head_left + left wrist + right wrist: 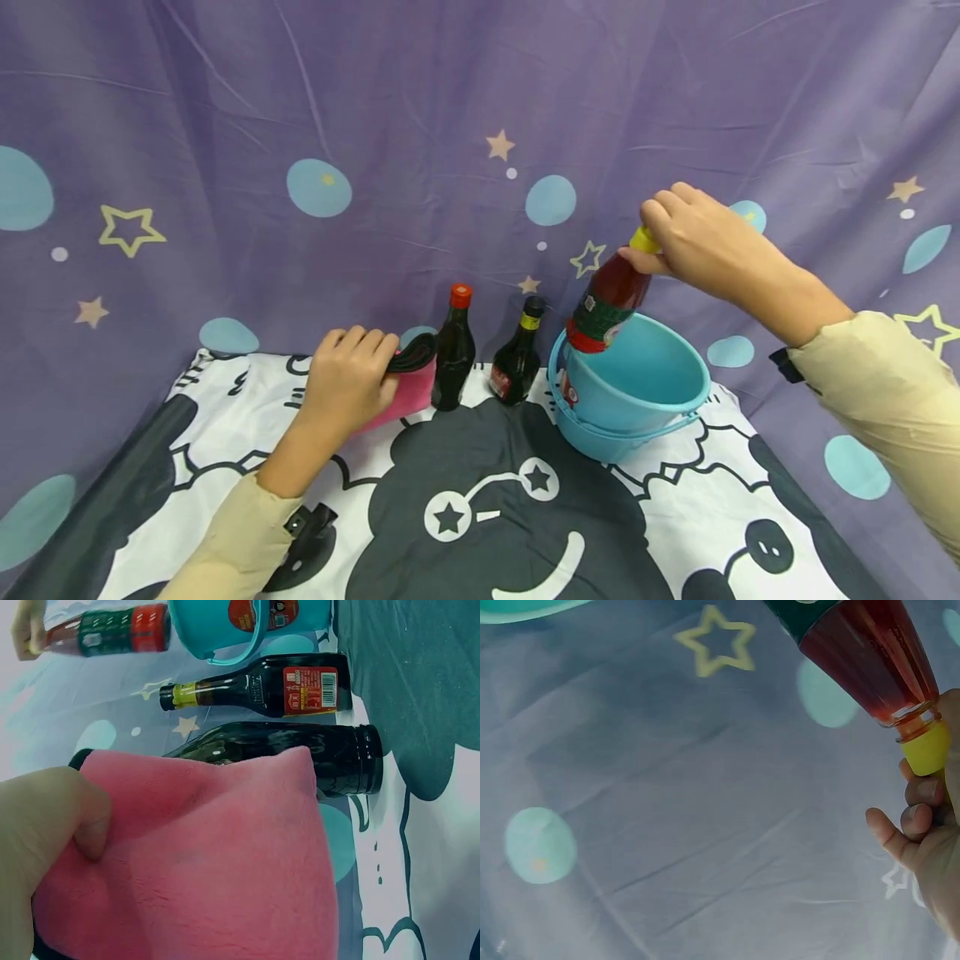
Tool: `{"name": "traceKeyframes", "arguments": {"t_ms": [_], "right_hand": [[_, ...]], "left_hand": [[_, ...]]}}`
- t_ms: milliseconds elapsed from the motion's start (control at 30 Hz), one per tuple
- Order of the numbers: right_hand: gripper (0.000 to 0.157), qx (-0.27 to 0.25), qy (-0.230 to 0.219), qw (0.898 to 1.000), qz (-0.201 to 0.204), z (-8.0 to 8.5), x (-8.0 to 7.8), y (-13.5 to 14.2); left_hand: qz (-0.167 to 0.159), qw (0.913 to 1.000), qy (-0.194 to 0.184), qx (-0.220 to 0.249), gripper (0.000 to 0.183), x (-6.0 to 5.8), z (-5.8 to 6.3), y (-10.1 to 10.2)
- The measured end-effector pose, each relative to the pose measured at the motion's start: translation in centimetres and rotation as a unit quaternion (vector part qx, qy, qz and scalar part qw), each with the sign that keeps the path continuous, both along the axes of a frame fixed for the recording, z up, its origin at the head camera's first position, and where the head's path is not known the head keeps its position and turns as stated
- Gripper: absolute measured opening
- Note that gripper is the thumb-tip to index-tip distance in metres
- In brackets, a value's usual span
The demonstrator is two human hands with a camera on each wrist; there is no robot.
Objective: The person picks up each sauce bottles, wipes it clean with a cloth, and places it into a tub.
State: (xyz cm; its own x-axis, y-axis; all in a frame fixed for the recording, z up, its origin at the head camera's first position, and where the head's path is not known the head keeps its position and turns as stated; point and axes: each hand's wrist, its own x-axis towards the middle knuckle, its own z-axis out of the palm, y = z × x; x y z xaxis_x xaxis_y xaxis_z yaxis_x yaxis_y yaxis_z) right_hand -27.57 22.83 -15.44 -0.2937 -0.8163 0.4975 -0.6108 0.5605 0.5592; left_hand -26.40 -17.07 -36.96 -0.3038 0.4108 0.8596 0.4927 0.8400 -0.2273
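My right hand pinches the yellow cap of a bottle of red sauce, held tilted over the left rim of a light blue bucket. The bottle's dark green label shows in the left wrist view. At the left, my left hand grips a folded pink cloth with a black edge, its thumb pressed on the pink side. Just right of the cloth stands a dark bottle with a red cap. A second dark bottle, with a black cap and yellow neck band, stands between it and the bucket.
The bucket sits inside or against another blue bucket, with a handle hanging at the front. A black-and-white cartoon cloth covers the table. Behind it hangs a purple curtain with stars and blue spots.
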Motion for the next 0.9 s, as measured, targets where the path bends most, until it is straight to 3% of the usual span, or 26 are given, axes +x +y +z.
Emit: {"name": "traceKeyframes", "arguments": {"t_ms": [233, 367, 633, 900], "right_hand": [[0.039, 0.029, -0.021, 0.999, -0.028, -2.1, -1.7, 2.1], [0.039, 0.050, -0.040, 0.997, -0.049, -3.3, -2.7, 2.8], [0.035, 0.098, -0.050, 0.994, -0.025, -6.6, -5.1, 4.2], [0.033, 0.106, -0.076, 0.990, -0.052, -9.0, -6.5, 4.7]], "left_hand": [[0.009, 0.9990, -0.016, 0.040, 0.016, 0.0, 0.0, 0.0], [0.005, 0.9987, -0.027, 0.042, 0.022, -0.1, 0.0, 0.1], [-0.006, 0.9990, -0.020, 0.039, 0.027, -0.3, -0.2, 0.1], [-0.023, 0.9990, -0.019, 0.034, 0.027, -0.4, -0.2, 0.0]]}}
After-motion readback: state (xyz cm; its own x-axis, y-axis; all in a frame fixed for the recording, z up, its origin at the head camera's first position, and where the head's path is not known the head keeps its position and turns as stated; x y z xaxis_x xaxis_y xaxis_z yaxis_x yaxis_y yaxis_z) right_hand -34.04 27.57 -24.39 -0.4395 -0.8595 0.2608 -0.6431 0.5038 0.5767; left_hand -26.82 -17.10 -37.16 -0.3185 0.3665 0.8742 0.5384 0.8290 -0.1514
